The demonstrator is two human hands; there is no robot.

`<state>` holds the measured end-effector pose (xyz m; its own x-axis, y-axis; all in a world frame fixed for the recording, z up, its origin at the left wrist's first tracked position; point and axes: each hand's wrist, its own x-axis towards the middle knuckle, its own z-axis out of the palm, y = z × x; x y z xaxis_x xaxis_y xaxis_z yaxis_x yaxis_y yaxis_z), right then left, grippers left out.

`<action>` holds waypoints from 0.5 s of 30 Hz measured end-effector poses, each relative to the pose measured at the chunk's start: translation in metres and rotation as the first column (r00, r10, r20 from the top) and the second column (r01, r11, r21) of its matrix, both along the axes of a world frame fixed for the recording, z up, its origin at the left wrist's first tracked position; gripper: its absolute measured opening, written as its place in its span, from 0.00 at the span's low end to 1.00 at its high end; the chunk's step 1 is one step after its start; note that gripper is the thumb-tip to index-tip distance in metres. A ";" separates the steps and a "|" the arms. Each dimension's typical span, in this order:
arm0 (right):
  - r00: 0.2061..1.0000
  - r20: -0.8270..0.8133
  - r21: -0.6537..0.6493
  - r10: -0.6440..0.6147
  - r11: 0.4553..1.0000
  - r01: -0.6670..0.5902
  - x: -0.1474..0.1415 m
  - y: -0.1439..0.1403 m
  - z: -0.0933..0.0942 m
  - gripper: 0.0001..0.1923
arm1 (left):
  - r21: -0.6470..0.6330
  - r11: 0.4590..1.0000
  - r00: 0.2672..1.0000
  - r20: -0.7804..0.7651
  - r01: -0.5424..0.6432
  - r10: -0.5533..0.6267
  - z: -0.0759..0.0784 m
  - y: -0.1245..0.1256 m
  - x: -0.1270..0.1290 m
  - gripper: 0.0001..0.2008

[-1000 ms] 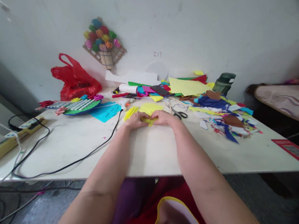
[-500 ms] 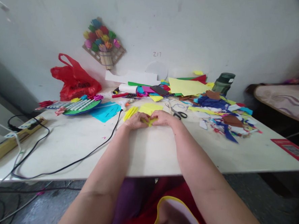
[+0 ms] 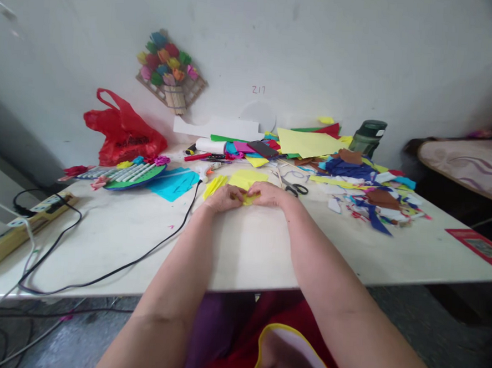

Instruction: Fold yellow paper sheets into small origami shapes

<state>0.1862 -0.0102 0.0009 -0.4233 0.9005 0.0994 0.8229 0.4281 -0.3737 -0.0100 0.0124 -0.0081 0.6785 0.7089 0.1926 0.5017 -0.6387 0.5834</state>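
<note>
Both hands meet over a small piece of yellow paper (image 3: 250, 198) on the white table. My left hand (image 3: 227, 198) pinches its left side, and my right hand (image 3: 267, 195) pinches its right side; the fingers partly cover it. Just beyond lies a flat yellow sheet (image 3: 246, 178). Folded yellow paper strips (image 3: 215, 186) rest by the left hand. Black-handled scissors (image 3: 294, 188) lie past my right hand. A white glue gun (image 3: 204, 173) with a black cord sits beyond the left hand.
Blue paper (image 3: 174, 183) and a decorated round craft piece (image 3: 133, 176) lie left, before a red plastic bag (image 3: 122, 132). Paper scraps (image 3: 382, 200) and a green bottle (image 3: 368, 137) stand right. The black cord (image 3: 141, 260) crosses to a power strip (image 3: 26, 231).
The yellow paper between my fingers looks flatter and lower, and the fingertips have shifted slightly. Nothing else has visibly moved.
</note>
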 end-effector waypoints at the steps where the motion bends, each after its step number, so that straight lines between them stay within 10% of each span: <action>1: 1.000 0.007 0.000 0.009 1.000 -0.009 0.000 0.001 0.000 0.18 | -0.021 1.000 1.000 0.007 0.005 -0.005 0.000 0.001 0.000 0.07; 15: 1.000 0.018 0.024 0.008 1.000 -0.008 -0.005 -0.002 0.003 0.12 | -0.121 0.991 0.996 0.065 -0.051 0.060 -0.004 0.006 -0.002 0.15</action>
<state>0.1807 -0.0123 0.0041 -0.4325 0.8944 0.1136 0.8258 0.4435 -0.3483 -0.0124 0.0185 -0.0116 0.6255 0.7658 0.1493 0.4905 -0.5348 0.6880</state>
